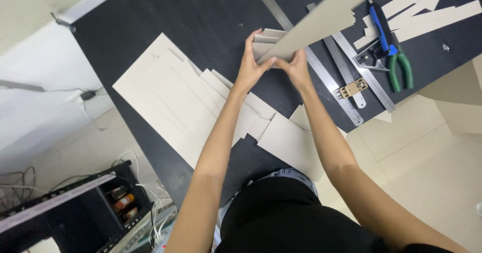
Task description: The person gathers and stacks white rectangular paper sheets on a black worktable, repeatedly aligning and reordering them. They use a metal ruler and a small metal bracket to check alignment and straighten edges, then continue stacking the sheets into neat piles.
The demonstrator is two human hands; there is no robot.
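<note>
left hand point(249, 64) closed on the near end of a bundle of grey cardboard strips point(316, 22) | right hand point(296, 67) clamped on the same end | bundle held above the black worktop point(201, 12), slanting up and away | cut cardboard sheets point(175, 97) spread below | steel rulers point(346, 77), blue utility knife point(381, 27), green-handled pliers point(401, 69) laid at right

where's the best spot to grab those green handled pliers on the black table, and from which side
Take the green-handled pliers by the two green grips, which point toward the edge of the black table nearest the person. Come from that near side, probably with the right hand: the grips lie bare and slightly spread, while the metal jaw end lies beside the blue utility knife and the steel rulers.
</note>
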